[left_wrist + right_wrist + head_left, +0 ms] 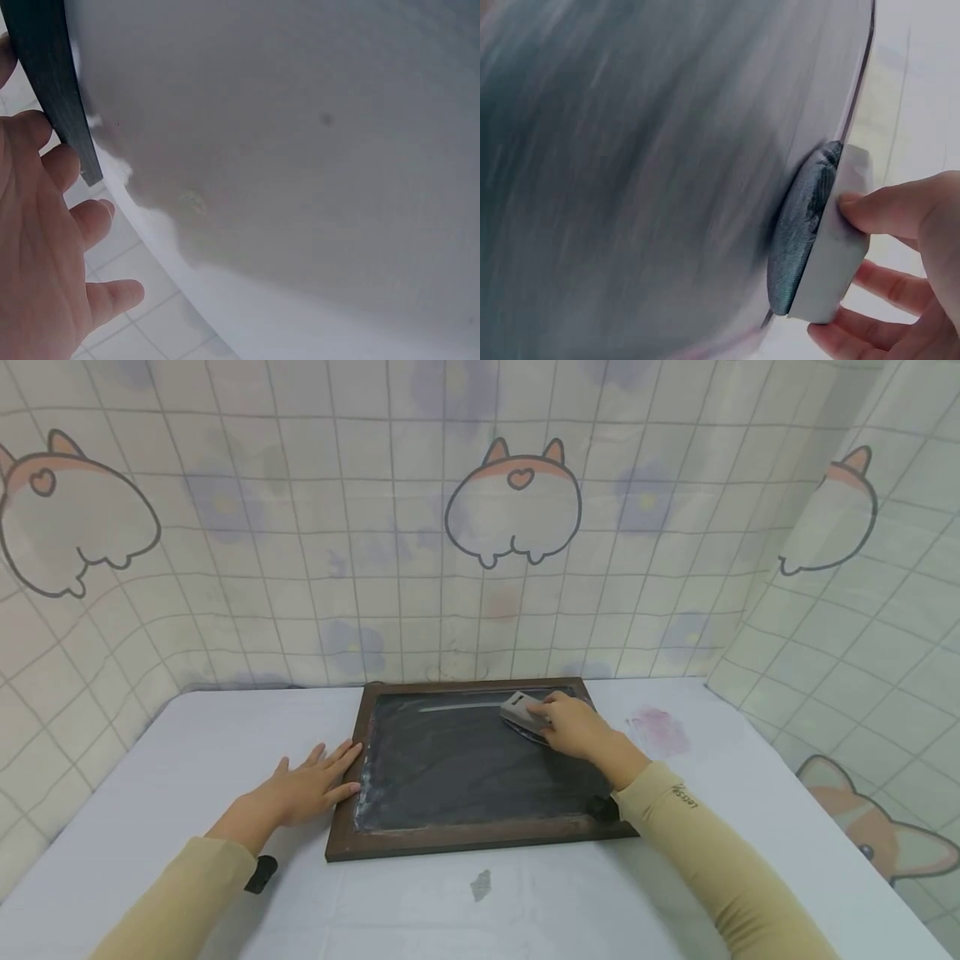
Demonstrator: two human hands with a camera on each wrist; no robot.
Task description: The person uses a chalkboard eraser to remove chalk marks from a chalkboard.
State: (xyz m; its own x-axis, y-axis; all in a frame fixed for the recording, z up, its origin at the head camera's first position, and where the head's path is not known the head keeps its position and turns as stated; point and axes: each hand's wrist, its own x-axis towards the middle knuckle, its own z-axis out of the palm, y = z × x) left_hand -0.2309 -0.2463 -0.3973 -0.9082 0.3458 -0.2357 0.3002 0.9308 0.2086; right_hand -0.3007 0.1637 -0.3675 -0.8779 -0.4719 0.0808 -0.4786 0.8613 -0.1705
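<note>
A chalkboard (465, 768) with a brown wooden frame lies flat on the white table. My right hand (576, 725) grips a grey eraser (519, 708) near the board's upper right part. In the right wrist view, the thumb and fingers hold the eraser's pale body (832, 247), and its dark felt pad (802, 225) lies against the board. A pale chalk streak (459, 707) runs along the upper part of the board, left of the eraser. With fingers spread, my left hand (303, 789) touches the left edge of the frame, also visible in the left wrist view (56, 82).
The white table (405, 910) bears a pink stain (658, 731) right of the board and a grey patch (481, 885) in front. A checked curtain (300, 568) with cartoon animals stands behind and at both sides. Black wrist devices (261, 874) sit under both forearms.
</note>
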